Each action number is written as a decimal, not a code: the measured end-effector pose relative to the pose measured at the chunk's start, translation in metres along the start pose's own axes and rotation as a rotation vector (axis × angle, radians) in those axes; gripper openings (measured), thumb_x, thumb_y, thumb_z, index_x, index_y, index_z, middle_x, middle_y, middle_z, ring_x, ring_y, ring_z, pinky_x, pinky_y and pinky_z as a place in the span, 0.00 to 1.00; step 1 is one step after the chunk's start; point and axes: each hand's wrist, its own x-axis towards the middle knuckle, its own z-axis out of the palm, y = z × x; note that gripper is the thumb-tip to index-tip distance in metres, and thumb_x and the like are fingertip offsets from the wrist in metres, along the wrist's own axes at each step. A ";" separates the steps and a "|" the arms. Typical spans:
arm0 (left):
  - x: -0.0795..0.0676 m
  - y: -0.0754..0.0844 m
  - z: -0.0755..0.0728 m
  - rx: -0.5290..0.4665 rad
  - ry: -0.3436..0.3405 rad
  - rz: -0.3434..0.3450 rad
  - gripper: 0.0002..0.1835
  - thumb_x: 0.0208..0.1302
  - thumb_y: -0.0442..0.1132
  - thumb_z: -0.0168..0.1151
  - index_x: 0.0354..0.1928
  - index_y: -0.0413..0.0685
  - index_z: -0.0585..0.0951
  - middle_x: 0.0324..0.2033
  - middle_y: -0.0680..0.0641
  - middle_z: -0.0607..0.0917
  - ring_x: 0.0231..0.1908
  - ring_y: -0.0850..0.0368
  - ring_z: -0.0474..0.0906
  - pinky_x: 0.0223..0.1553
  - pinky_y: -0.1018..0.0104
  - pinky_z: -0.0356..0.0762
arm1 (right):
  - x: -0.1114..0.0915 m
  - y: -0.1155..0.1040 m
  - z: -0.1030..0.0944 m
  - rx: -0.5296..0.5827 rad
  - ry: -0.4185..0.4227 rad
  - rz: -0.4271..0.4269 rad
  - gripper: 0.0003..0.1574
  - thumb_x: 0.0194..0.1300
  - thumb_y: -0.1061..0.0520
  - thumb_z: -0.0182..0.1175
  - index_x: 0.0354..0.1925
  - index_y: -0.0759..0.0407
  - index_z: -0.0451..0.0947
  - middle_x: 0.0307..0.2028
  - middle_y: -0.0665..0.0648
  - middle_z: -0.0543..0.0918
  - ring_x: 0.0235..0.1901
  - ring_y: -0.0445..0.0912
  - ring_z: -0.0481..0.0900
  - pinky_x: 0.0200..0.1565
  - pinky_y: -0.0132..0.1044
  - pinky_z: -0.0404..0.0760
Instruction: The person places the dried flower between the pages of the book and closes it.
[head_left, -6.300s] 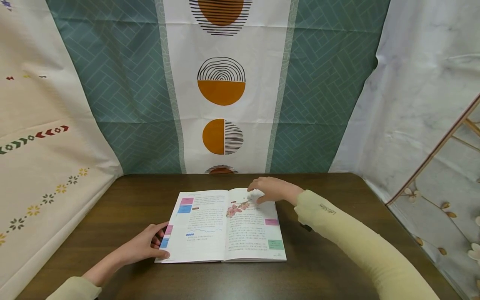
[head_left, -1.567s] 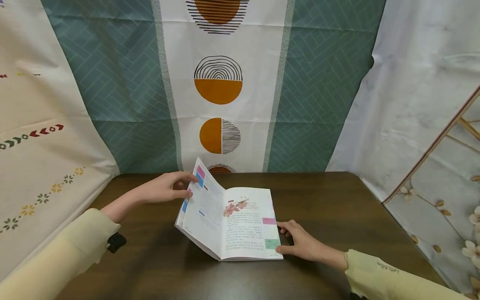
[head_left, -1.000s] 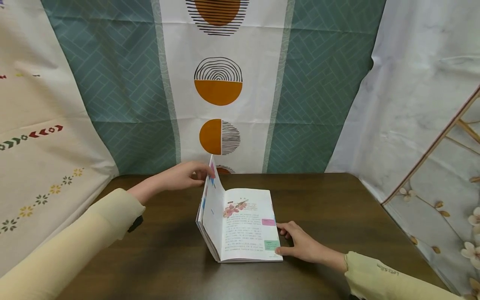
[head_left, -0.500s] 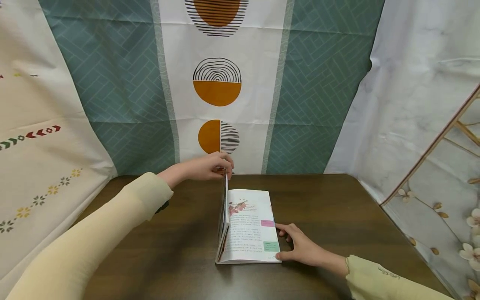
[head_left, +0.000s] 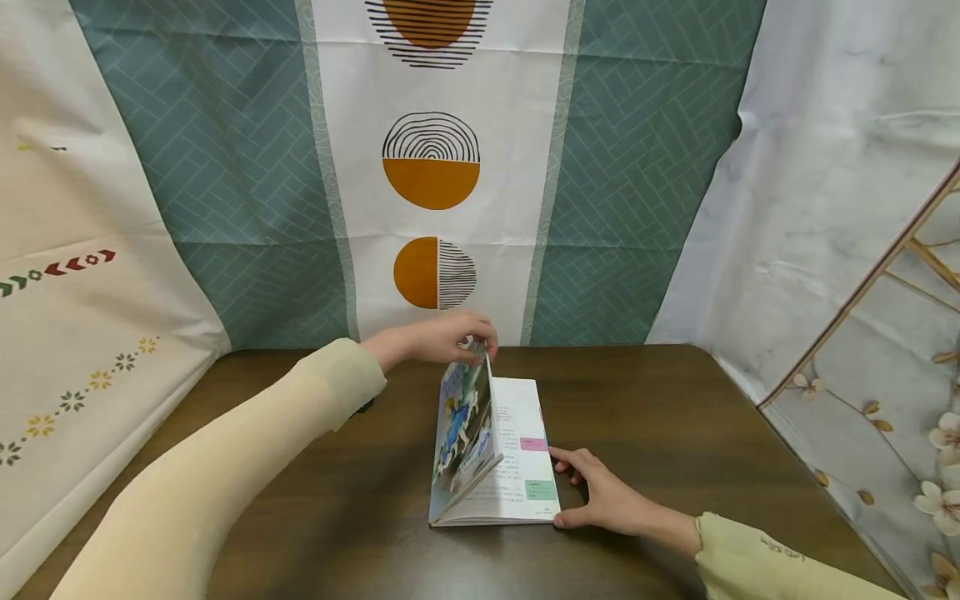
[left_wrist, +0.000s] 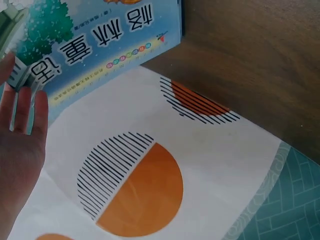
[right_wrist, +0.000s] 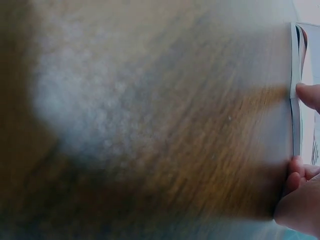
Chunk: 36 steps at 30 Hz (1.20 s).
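Observation:
A paperback book [head_left: 517, 504] lies partly open on the brown table, its right-hand page flat. My left hand [head_left: 448, 336] grips the top of the lifted cover and left-hand pages, which lean rightward over that page. A colourful picture shows on the lifted cover [head_left: 454, 421]. In the left wrist view, the blue cover [left_wrist: 87, 47] carries large dark characters, and fingers of the left hand [left_wrist: 22, 150] lie against it. My right hand [head_left: 606, 498] holds the book's lower right edge, thumb near the corner. The right wrist view shows its thumb and curled fingertips at the page edges [right_wrist: 295, 120].
The dark wooden table [head_left: 645, 408] ends at a patterned cloth [head_left: 645, 167] hanging behind it. A cream cloth [head_left: 90, 333] hangs on the left and a pale flowered one [head_left: 825, 250] on the right.
My left hand has moved right and carried the left side of the book up from flat, past upright, over the right page. The right hand came down from the page's top to its lower edge.

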 end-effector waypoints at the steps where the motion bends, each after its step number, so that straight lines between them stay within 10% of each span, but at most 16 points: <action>1: 0.002 0.000 0.001 0.006 -0.003 -0.002 0.05 0.66 0.35 0.64 0.42 0.52 0.82 0.43 0.51 0.82 0.44 0.55 0.74 0.48 0.56 0.76 | 0.000 0.000 0.001 -0.005 0.006 0.001 0.57 0.51 0.47 0.75 0.72 0.58 0.61 0.51 0.56 0.69 0.45 0.44 0.64 0.44 0.33 0.66; 36: 0.074 0.007 0.080 0.006 -0.179 -0.062 0.06 0.70 0.38 0.60 0.44 0.57 0.83 0.48 0.52 0.78 0.43 0.59 0.63 0.46 0.69 0.64 | -0.002 0.002 0.005 0.047 0.038 -0.039 0.53 0.50 0.51 0.76 0.69 0.63 0.64 0.47 0.57 0.69 0.39 0.41 0.61 0.38 0.32 0.62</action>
